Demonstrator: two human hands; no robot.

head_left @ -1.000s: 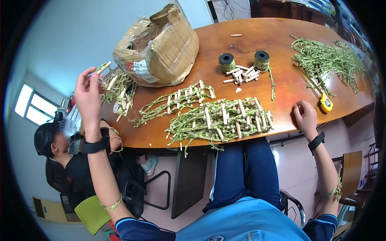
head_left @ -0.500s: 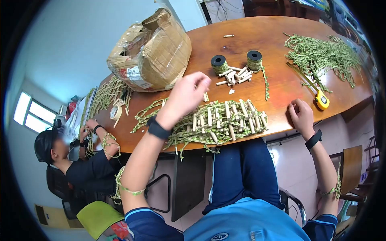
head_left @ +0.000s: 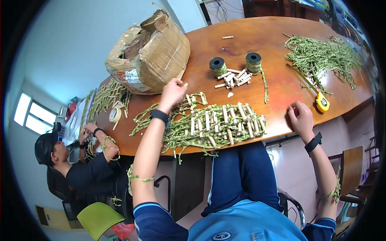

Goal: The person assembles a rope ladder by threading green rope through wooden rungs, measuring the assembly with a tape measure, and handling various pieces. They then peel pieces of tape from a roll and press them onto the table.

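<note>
My left hand [head_left: 172, 93] hovers over the wooden table [head_left: 281, 84], its fingers pinched on a small wooden peg [head_left: 184, 84]. Just below it lies a strip of green twine knotted around wooden pegs [head_left: 189, 102], and in front of that a thicker pile of the same twine-and-peg ladders [head_left: 217, 124]. Curled and holding nothing, my right hand [head_left: 301, 116] rests on the near table edge, to the right of the pile. Green twine is looped around both my forearms.
Two black spools of twine [head_left: 217, 64] [head_left: 253, 59] flank loose pegs [head_left: 233, 77]. A torn cardboard parcel [head_left: 148, 52] sits at the back left. A heap of green twine [head_left: 321, 56] and a yellow tape measure [head_left: 323, 102] lie at the right. Another person [head_left: 68, 160] works at the left end.
My left hand came down from high on the left to the table, passed over the pile, and now sits a little back left of it. The right hand stayed put.
</note>
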